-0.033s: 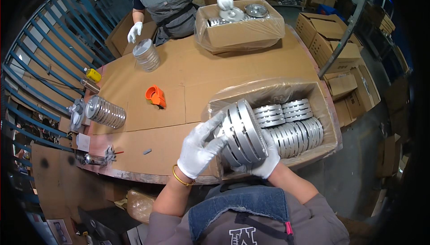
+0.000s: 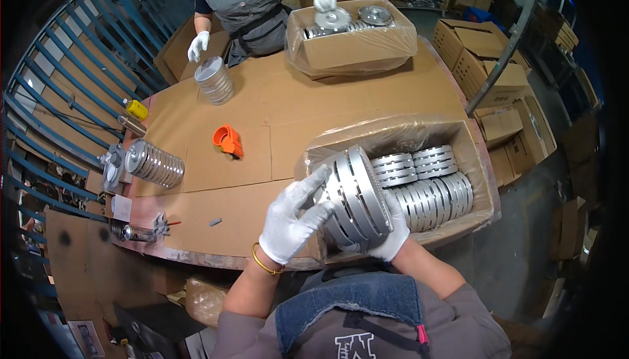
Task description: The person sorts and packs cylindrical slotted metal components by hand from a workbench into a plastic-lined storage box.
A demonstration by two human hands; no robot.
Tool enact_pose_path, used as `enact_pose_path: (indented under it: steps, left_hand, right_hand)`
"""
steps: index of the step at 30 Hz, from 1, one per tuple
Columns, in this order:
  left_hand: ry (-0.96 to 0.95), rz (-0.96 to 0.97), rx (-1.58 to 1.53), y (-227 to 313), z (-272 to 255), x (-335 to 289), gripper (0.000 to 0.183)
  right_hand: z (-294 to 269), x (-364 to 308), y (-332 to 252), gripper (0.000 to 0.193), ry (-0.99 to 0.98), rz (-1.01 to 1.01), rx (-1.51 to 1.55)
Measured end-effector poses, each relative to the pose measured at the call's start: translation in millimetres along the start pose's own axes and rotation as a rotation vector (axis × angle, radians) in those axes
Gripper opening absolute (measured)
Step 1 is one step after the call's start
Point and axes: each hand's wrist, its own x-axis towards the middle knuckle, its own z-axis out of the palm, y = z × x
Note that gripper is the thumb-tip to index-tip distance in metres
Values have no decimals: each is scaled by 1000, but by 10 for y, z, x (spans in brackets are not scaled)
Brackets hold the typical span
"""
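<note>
Grip (image 2: 288,221) on rings (image 2: 357,195) unchanged, far disc (image 2: 333,19) leftward

I'd call this a factory workshop: metal rings (image 2: 436,200) inside a near carton (image 2: 477,162), a cardboard-topped worktable (image 2: 295,110), boxes (image 2: 455,51) piled far right.

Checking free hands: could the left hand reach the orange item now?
Probably not: the left hand is holding the metal discs, though nothing visible blocks the way to the orange item.
</note>
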Motion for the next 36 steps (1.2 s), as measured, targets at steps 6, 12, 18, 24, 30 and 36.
enact_pose_path:
  steps: [6, 12, 18, 24, 30, 36]
  left_hand:
    - [37, 7, -153, 6, -9, -139, 72]
    - [-14, 72, -102, -50, 63, -248, 133]
    - [135, 111, -10, -158, -182, -363, 117]
    - [2, 171, -39, -216, -645, -550, 111]
    - [-154, 343, 294, -331, -989, -554, 74]
    - [-176, 268, 402, -934, -1497, -756, 79]
  right_hand:
    - [-23, 92, 31, 63, -14, -49, -113]
    - [-81, 221, 133, 63, 16, -242, -290]
    - [-96, 381, 233, 57, -28, -184, -429]
    - [154, 698, 230, 119, -141, -597, -1196]
    - [952, 939, 648, 85, -508, -545, -2623]
    - [391, 1303, 1125, 76, -161, -356, -2593]
